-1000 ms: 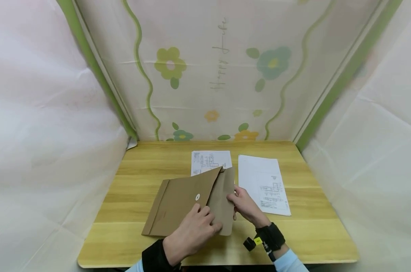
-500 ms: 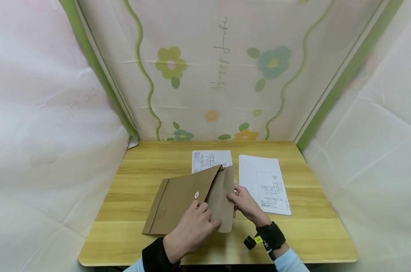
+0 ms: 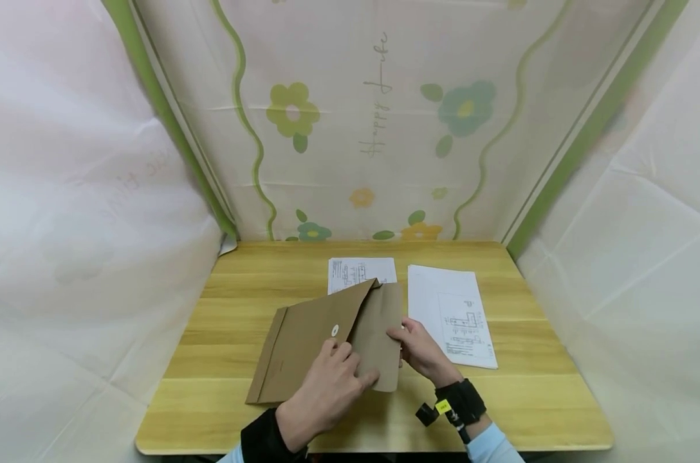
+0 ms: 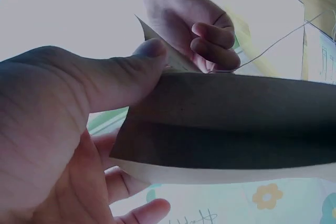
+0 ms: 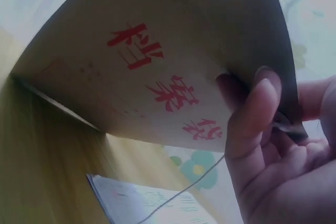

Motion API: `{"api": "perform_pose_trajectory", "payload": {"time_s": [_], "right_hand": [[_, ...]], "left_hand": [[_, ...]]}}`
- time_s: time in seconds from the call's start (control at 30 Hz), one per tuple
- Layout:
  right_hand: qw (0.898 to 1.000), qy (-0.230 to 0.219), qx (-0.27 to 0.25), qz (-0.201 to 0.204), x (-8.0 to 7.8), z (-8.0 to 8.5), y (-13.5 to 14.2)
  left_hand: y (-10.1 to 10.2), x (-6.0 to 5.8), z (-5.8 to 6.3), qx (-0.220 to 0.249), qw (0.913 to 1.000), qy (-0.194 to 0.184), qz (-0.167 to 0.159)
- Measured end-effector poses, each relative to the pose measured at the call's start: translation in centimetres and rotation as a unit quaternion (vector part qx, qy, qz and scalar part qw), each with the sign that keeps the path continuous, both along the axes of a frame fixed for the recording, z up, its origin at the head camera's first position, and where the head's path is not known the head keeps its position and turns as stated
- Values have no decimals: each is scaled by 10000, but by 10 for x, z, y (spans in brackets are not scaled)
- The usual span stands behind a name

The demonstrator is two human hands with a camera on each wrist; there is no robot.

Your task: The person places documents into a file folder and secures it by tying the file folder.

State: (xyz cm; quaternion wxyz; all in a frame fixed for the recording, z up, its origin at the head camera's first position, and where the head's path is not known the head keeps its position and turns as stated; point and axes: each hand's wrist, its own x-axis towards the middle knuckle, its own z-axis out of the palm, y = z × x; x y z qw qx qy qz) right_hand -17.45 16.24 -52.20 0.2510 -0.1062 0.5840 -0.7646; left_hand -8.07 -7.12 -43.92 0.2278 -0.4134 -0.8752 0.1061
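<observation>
A brown paper document envelope (image 3: 309, 321) is held tilted over the table, with a round white button (image 3: 335, 330) on its upper face. Its flap (image 3: 377, 341) is folded back to the right, and the mouth gapes. My left hand (image 3: 327, 392) grips the envelope at the near corner of the mouth, thumb towards the flap. The flap's outer edge is pinched by my right hand (image 3: 422, 350), thumb on top and other fingers behind. In the right wrist view, large red characters (image 5: 170, 93) show on the underside, and a thin string (image 5: 197, 179) hangs by the right hand.
Beyond the envelope lies a small stack of printed drawings (image 3: 358, 269), partly covered by it in the head view. Another stack of printed sheets (image 3: 439, 292) lies to the right, behind the right hand. The wooden table (image 3: 535, 399) is walled by printed white cloth (image 3: 338, 77).
Both hands keep their hold. The envelope shifts slightly, its near flap corner rising a little, and the flap edge moves slightly right.
</observation>
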Motion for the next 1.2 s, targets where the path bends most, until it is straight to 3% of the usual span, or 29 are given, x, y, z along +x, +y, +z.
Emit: {"api": "perform_pose_trajectory", "payload": {"time_s": [0.17,0.67,0.97,1.2], "right_hand": [[9990,-233,-371,112,-2,-4,0],[9996,225,118,-85,-12,12,-3],[9924,54,768,-958,-23,15,12],[9890,-146,807,-1228,-40,9,25]], "left_hand": [[2,0,-2,-33,9996,135,-238],[1,-3,-6,346,9974,396,-486],[-4,-3,-7,228,9992,161,-301],[-7,-5,-8,234,9995,116,-203]]}}
